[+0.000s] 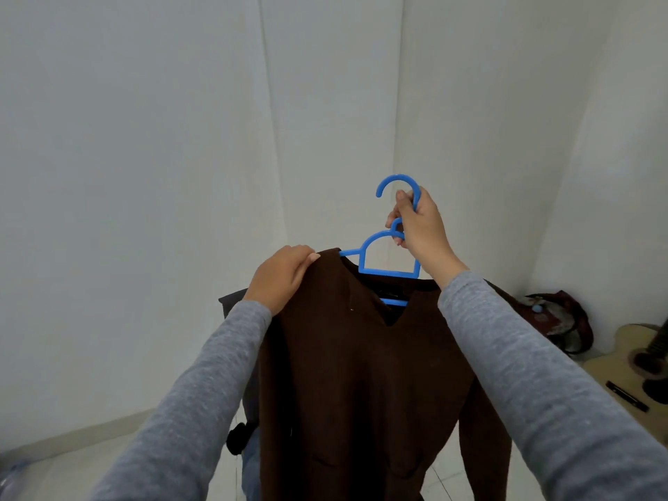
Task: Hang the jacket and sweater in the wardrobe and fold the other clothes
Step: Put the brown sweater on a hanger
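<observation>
Brown sweater (361,374): hung on blue hanger (390,273) between both hands.
Right hand (421,226): gripped hanger's neck under the hook, holding it aloft.
Left hand (282,276): clutched one shoulder, apparently seating it on the hanger arm.

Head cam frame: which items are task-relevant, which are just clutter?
On task:
brown sweater, draped on the blue hanger
left hand, gripping the sweater's shoulder
right hand, gripping the hanger's neck

Lying about:
guitar on the floor
dark red bag by the wall
</observation>
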`<state>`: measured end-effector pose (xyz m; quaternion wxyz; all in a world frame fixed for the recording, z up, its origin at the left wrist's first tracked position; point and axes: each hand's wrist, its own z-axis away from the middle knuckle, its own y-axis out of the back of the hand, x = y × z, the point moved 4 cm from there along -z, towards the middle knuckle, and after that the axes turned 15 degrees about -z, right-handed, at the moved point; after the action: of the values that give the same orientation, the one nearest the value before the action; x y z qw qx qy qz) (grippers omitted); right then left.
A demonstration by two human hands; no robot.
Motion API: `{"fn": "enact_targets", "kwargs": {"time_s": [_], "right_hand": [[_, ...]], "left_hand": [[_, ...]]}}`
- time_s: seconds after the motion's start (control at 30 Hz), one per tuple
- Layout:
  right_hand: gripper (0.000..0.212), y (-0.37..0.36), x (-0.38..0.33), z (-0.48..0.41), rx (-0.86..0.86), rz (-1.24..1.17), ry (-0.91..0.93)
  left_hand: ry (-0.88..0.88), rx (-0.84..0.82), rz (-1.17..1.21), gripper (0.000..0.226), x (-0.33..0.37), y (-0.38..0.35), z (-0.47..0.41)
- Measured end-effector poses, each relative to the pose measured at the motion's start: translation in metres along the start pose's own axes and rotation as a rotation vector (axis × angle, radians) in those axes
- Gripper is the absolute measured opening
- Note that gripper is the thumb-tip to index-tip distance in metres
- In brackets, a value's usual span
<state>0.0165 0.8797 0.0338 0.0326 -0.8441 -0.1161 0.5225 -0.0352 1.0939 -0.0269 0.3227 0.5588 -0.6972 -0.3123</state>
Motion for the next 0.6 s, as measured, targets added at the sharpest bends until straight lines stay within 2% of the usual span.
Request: {"fn": "enact_targets", "kwargs": {"time_s": [0.1,0.2,0.33,0.47,0.6], "right_hand": [[0.022,0.010,-0.016,0.014,0.110,0.056,0.028],[0.024,0.024,-0.035,0.028,0.236,0.115,0.032],[0.027,0.024,-0.047,0.064,0.360,0.148,-0.013],[0.031,0.023,-0.046,0.107,0.358,0.117,-0.153],[0.031,0.036,-0.059,0.155,0.259,0.128,-0.226]], "left_hand": [[-0.045,-0.008,0.096,0.027,-0.022,0.003,0.005],[0.011,-0.045,0.231,0.018,-0.043,0.004,0.017],[0.070,-0.201,0.353,0.029,-0.033,-0.001,0.037],[0.135,-0.322,0.422,0.053,0.003,-0.016,0.053],[0.190,-0.399,0.540,0.053,0.045,-0.031,0.071]]}}
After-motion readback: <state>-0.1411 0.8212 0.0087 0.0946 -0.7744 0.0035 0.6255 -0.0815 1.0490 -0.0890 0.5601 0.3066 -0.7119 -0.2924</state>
